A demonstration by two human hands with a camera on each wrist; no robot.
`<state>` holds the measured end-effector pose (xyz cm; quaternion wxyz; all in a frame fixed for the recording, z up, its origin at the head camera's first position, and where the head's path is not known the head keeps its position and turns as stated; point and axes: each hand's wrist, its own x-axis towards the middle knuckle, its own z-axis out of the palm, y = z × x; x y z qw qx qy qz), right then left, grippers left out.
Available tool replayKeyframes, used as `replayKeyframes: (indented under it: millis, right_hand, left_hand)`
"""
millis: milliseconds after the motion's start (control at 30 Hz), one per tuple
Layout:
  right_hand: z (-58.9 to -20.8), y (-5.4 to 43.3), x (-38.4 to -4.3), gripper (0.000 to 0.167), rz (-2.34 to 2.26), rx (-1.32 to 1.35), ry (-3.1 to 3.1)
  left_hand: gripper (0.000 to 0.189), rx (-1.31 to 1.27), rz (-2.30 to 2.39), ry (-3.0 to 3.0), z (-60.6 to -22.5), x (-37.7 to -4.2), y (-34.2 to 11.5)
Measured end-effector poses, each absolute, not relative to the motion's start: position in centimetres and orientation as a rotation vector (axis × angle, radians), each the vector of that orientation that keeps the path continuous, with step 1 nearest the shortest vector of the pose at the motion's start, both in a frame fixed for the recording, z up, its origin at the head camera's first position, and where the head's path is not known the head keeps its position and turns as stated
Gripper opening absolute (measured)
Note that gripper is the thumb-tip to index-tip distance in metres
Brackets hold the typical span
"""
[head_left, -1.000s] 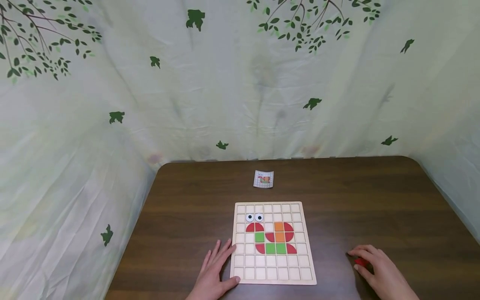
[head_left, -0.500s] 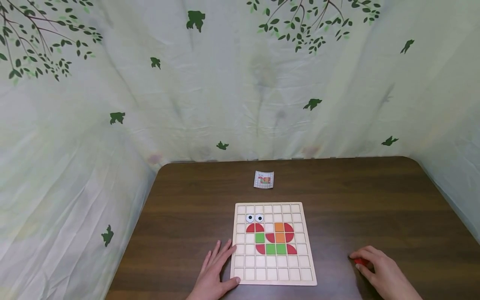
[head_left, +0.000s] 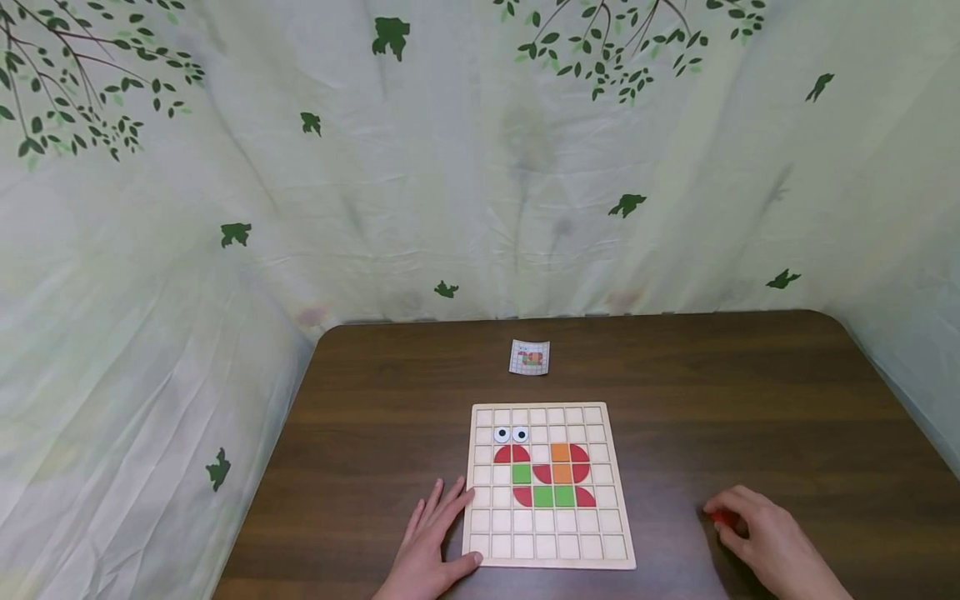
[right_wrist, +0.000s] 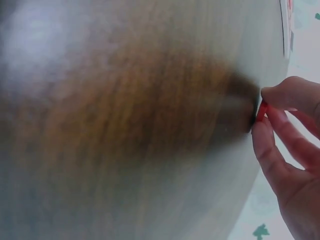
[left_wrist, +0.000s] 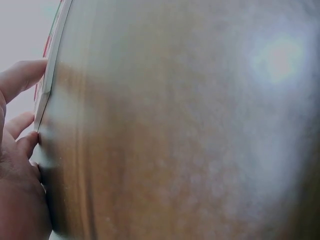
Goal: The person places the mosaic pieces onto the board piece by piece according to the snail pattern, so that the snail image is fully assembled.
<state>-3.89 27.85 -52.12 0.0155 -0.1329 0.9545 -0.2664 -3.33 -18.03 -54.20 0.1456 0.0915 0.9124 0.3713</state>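
Note:
A pale wooden grid board (head_left: 555, 547) lies flat on the table, with red quarter-round, green and orange square tiles set in its cells. Two round eye tiles (head_left: 520, 434) sit in its upper left part. My left hand (head_left: 432, 546) rests at the board's left side, fingers spread, with a fingertip and the thumb touching its edge. Well to the right of the board, my right hand (head_left: 768, 537) pinches a small red tile (right_wrist: 262, 110) between thumb and fingers, low over or on the table. The fingers hide much of that tile, so its full shape cannot be made out.
Behind the board lies a small card (head_left: 529, 367) printed with a coloured grid picture. The brown wooden table (head_left: 397, 400) has rounded far corners. A pale curtain (head_left: 480, 167) with leaf patterns hangs behind it and along the sides.
My right hand has shifted slightly to the right, still pinching the red tile. My left hand and the board keep their places relative to each other.

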Motion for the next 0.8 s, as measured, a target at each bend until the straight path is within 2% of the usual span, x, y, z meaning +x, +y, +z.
replayKeyframes:
  millis: [267,533,800]
  right_hand:
    - [-52.2,26.9,-4.1,0.04,-0.919,-0.402,3.059]
    - [-52.1,26.4,-4.4,0.034,-1.059,-0.273,2.906]
    - [-52.0,26.4,-4.4,0.034,-1.133,-0.367,2.853]
  left_hand:
    - [0.079,0.258,1.072,2.623,-54.2,-3.3,-18.0]
    - [0.079,0.256,1.077,2.618,-54.1,-3.3,-17.9]
    - [0.079,0.257,1.081,2.621,-54.2,-3.4,-18.0]
